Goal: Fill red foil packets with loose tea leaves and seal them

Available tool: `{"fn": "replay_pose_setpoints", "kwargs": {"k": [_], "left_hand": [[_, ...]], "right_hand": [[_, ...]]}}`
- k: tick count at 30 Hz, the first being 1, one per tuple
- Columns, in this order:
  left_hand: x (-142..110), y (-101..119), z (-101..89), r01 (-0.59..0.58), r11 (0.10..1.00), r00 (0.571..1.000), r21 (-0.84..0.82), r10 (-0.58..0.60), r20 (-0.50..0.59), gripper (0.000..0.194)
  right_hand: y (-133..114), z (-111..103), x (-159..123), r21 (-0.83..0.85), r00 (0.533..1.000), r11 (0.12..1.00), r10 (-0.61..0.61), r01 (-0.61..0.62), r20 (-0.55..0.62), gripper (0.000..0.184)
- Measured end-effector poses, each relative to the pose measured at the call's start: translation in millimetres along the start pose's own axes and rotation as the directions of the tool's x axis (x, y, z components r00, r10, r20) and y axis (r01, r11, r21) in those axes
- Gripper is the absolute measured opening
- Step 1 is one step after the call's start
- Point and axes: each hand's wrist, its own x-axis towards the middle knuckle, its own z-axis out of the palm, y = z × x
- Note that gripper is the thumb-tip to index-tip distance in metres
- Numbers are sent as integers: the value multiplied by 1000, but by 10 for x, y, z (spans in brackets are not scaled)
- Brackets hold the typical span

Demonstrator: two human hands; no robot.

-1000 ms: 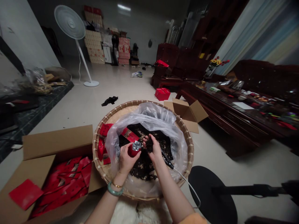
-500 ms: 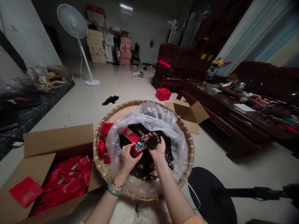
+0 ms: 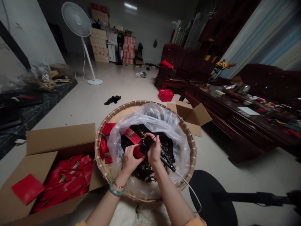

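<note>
As left hand (image 3: pixel 129 160) grips red foil pouch (image 3: pixel 138 152), crumbly tea (image 3: pixel 146 143) in right hand (image 3: pixel 154 151)

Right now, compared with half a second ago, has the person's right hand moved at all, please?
Yes: judged against the rim of the round bamboo tray, the right hand has moved left, closer to the red pouch.

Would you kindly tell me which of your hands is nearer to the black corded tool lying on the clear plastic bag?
The right hand is nearer: the black corded tool lies close beside it. The left hand is farther away, on the right hand's other side.
</note>
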Motion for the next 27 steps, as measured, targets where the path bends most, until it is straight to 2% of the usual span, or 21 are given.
{"fn": "replay_pose_setpoints", "kwargs": {"k": [6,11,14,15,17,19,21,23,24,26,27], "left_hand": [[-11,-18,18,-8,1000,1000,-4,8,-26,53],[0,-9,8,8,1000,999,1,-8,-33,51],[-1,-7,11,20,1000,999,-17,-21,-32,51],[-4,-6,12,30,999,999,-30,-31,-37,52],[-12,-4,11,56,997,997,-59,-59,-52,56],[-25,-8,10,80,993,995,-91,-86,-58,59],[-40,-24,12,94,988,994,-121,-100,-42,63],[-56,-49,23,104,985,994,-137,-107,-14,68],[-62,-62,32,104,985,994,-138,-105,0,71],[-69,-80,52,103,986,995,-133,-101,18,74],[-69,-84,62,104,986,995,-133,-102,24,75]], "right_hand": [[-1,4,-59,-170,995,984,-37,53,96,51],[22,-16,-77,-104,994,994,-7,18,112,49],[21,-96,-27,-30,999,999,-16,17,50,46],[19,-137,-4,-51,999,998,-30,31,15,45],[13,-233,28,-230,998,971,-65,62,-7,40],[4,-327,18,-514,992,849,-112,123,53,32],[-7,-397,-44,-718,974,659,-144,226,175,25],[-16,-432,-135,-784,934,513,-130,351,333,27],[-19,-437,-179,-783,905,469,-96,408,414,31],[-22,-435,-238,-765,849,423,-18,485,528,30],[-22,-431,-249,-762,837,416,5,497,548,24]]}}
